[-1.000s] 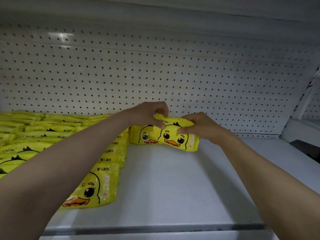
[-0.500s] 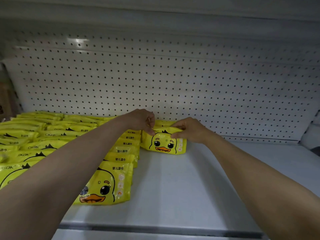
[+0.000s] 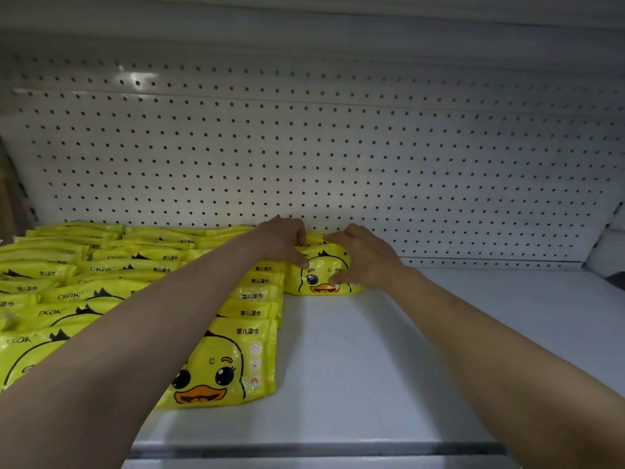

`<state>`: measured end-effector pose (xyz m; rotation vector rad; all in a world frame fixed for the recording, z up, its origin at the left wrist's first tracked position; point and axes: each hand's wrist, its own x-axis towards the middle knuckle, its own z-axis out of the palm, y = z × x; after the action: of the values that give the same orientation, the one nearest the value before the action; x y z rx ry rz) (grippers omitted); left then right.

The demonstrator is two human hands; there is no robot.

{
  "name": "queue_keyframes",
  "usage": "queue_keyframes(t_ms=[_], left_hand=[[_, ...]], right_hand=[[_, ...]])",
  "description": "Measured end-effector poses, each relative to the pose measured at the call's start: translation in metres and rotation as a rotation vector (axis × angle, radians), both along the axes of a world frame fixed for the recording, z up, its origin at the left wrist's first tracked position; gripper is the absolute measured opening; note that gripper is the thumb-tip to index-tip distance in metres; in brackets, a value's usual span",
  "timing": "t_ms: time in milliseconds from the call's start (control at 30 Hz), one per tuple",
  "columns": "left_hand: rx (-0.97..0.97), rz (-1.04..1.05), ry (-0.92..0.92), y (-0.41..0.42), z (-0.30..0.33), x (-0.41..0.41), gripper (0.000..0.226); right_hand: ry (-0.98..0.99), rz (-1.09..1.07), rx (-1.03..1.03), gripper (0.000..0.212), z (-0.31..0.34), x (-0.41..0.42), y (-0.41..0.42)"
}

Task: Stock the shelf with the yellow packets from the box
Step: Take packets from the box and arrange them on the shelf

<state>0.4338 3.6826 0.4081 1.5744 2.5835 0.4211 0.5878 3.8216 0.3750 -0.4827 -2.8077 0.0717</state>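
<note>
A yellow duck packet point(image 3: 321, 277) leans at the back of the white shelf point(image 3: 389, 367), close to the pegboard, with another packet just behind it. My left hand point(image 3: 282, 243) holds its upper left edge, fingers curled over the top and thumb on the front. My right hand point(image 3: 362, 257) grips its right side, thumb on the duck's face. Rows of overlapping yellow packets point(image 3: 216, 363) fill the shelf's left part, right up against this one. The box is out of view.
A white pegboard back wall point(image 3: 338, 157) rises behind the shelf and an upper shelf hangs overhead. The shelf's front lip point(image 3: 321, 450) runs across the bottom. A dark item point(image 3: 617, 279) sits at the far right edge.
Both hands have pushed the packets back toward the pegboard and left against the stocked rows. The two packets seen side by side a second ago now stand one behind the other.
</note>
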Motion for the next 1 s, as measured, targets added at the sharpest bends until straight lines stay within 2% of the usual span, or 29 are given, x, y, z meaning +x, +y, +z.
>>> queue_keyframes(t_ms=[233, 500, 800, 1000], left_hand=[[0.060, 0.051, 0.092, -0.004, -0.007, 0.002, 0.055], [0.106, 0.098, 0.116, -0.038, 0.013, 0.038, 0.070], [0.278, 0.279, 0.227, -0.133, 0.019, 0.129, 0.066], [0.274, 0.415, 0.261, -0.222, -0.002, 0.190, 0.059]], right_hand=[[0.063, -0.114, 0.187, 0.088, -0.007, 0.005, -0.013], [0.117, -0.164, 0.180, 0.071, 0.014, 0.027, -0.040], [0.180, -0.027, 0.160, 0.056, 0.044, 0.090, -0.109], [0.197, 0.102, 0.102, 0.055, 0.034, 0.125, -0.180]])
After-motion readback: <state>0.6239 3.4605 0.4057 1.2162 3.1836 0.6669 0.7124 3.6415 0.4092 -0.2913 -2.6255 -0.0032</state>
